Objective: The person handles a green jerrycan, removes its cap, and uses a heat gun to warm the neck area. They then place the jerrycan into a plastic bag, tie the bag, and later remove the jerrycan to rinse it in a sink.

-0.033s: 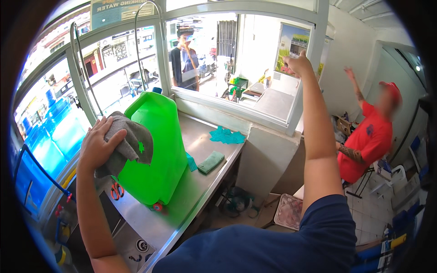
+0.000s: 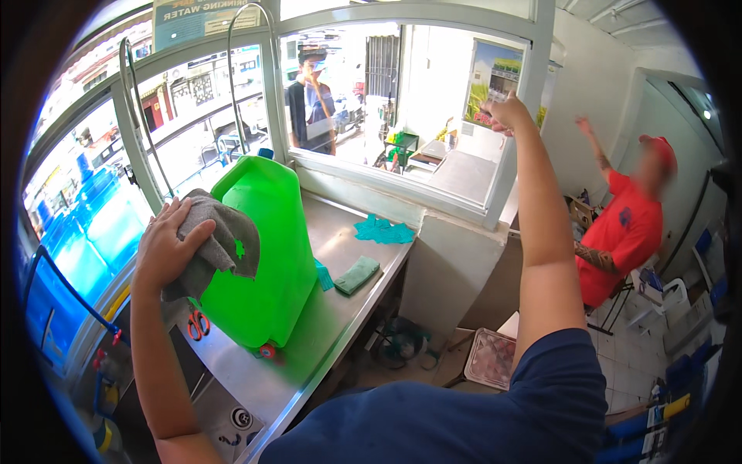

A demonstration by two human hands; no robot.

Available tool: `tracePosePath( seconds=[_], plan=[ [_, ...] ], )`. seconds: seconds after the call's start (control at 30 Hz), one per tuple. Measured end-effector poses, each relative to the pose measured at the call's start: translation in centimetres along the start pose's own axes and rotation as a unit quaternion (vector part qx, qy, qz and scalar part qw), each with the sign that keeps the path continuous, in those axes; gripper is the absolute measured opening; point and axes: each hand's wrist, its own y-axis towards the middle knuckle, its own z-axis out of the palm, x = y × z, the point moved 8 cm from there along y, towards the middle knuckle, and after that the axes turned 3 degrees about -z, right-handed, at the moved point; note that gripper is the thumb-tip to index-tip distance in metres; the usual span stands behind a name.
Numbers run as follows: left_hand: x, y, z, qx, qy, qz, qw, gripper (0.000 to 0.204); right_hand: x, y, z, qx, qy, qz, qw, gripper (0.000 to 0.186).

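My left hand (image 2: 164,240) lies over a grey cloth (image 2: 224,228), its thumb across the top, and holds it against the side of a large bright green plastic jug (image 2: 270,263). The jug stands tilted on a metal counter (image 2: 340,232), with a red cap (image 2: 267,351) low at its near end. High on the right, my right hand (image 2: 506,114) is raised in front of the window frame with its index finger stretched out and the other fingers loosely curled. Nothing shows in it.
Orange-handled scissors (image 2: 199,325), a folded green cloth (image 2: 357,275) and a teal cloth (image 2: 384,229) lie on the counter. Blue water containers (image 2: 85,232) stand at left. A person in red (image 2: 618,247) raises an arm at right; another person (image 2: 311,108) is beyond the window.
My right hand has dipped slightly and its fingers have curled a little more. The view has shifted slightly. The left hand stays on the cloth.
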Motion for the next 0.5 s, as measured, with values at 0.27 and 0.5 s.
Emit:
tracePosePath(
  seconds=[0.27, 0.5],
  plan=[
    [1.9, 0.6, 1.1, -0.014, -0.016, 0.002, 1.000, 0.073, 8.7, -4.8, 3.4, 0.149, 0.037, -0.197, 0.968, 0.091],
    [7.1, 0.8, 1.5, -0.304, -0.394, 0.041, 0.867, 0.066, 28.6, -31.9, 20.2, 0.228, 0.299, -0.660, 0.651, 0.052]
  ],
)
